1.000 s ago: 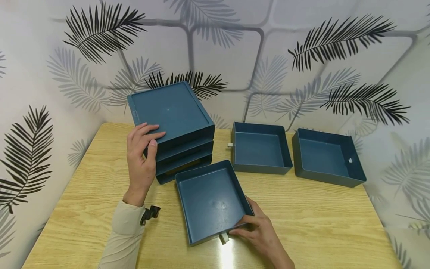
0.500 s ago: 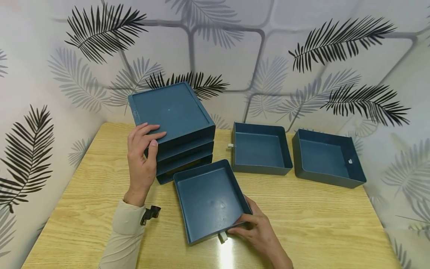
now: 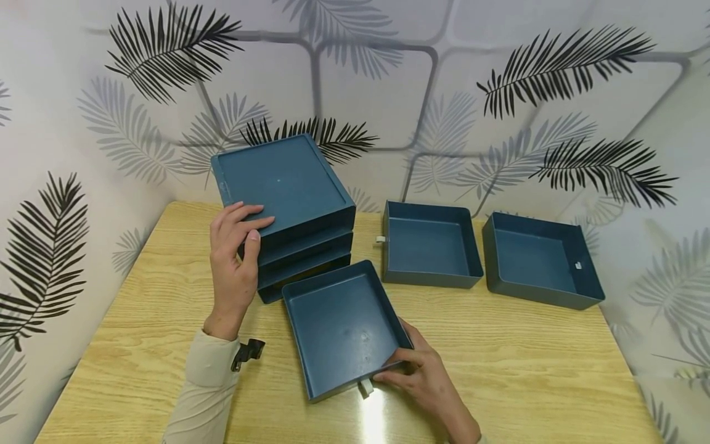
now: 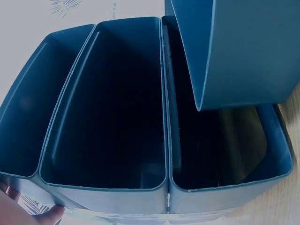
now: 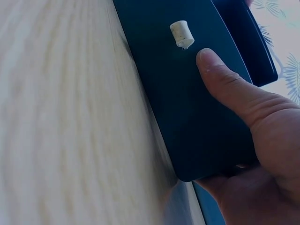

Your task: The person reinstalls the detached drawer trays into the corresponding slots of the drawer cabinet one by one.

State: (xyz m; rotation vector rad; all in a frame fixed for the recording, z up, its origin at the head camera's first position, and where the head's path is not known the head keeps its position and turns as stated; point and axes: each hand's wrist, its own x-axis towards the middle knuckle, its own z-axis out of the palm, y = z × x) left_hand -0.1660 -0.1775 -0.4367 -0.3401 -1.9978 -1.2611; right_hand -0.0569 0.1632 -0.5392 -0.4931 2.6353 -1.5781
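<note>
In the head view, a blue three-slot drawer cabinet [image 3: 280, 182] stands back left. My left hand [image 3: 235, 271] rests on its front left corner, fingers laid across the top. In the left wrist view, its slots [image 4: 110, 108] face the camera. My right hand [image 3: 424, 376] grips the near right corner of a blue drawer [image 3: 344, 330], thumb on the front panel beside a pale pull tab [image 3: 366, 387]. The right wrist view shows that thumb below the tab [image 5: 181, 34]. The drawer's far end [image 4: 248, 56] overlaps the lowest slot in the left wrist view.
Two more blue drawers stand right of the cabinet: one drawer [image 3: 429, 243] with its tab to the left, another drawer [image 3: 540, 259] further right. The wooden table [image 3: 510, 370] runs up to a leaf-patterned wall [image 3: 377, 98].
My right hand has shifted the drawer slightly left and toward the cabinet's lowest slot. The left hand has stayed in place on the cabinet.
</note>
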